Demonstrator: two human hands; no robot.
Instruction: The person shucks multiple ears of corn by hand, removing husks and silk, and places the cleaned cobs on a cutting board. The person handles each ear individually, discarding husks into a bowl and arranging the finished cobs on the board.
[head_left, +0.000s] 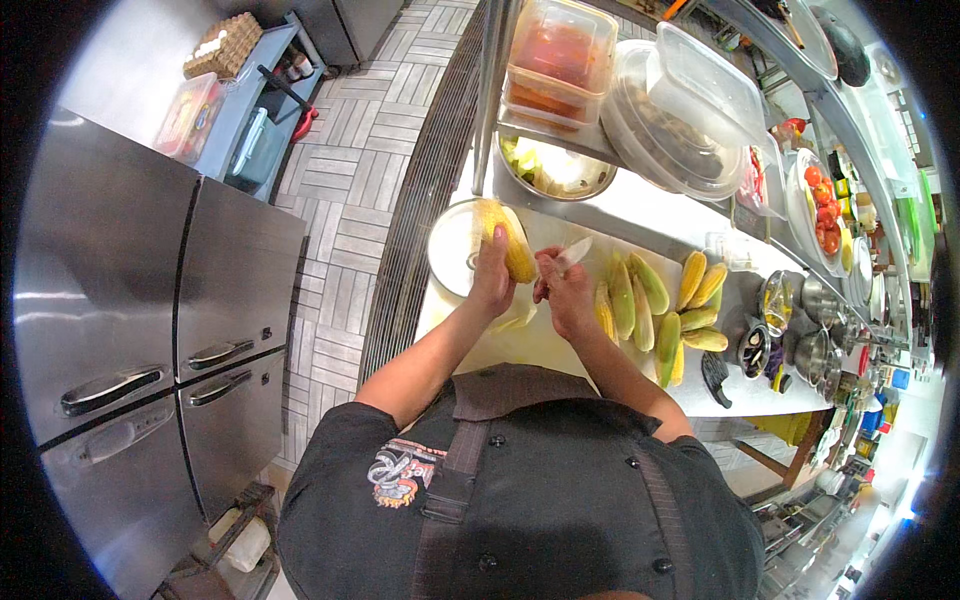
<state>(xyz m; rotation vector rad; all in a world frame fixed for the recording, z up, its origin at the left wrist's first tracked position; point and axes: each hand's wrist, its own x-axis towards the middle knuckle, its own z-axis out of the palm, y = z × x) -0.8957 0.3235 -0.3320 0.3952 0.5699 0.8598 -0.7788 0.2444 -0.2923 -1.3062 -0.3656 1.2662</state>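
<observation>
My left hand (493, 277) grips a peeled corn cob (516, 247), whose yellow kernels show and whose fine silk hangs off the far end. A short pale-bladed knife (576, 252) is in my right hand (567, 294), its blade pointing up and away from the cob. Both hands are above a large cutting board (544, 349). Several ears of corn in thin green husk (621, 296) lie on the board to the right of my right hand. Further right is a pile with bare yellow cobs (691, 279). Left of the held cob is a round, pale vessel or lid (448, 249).
A metal bowl (596, 180) with greens stands beyond the board, partly under a shelf carrying plastic containers (562, 56) and a lidded tub (667, 142). To the right are small bowls (754, 346) and a black object (715, 379). A steel refrigerator (232, 277) stands left.
</observation>
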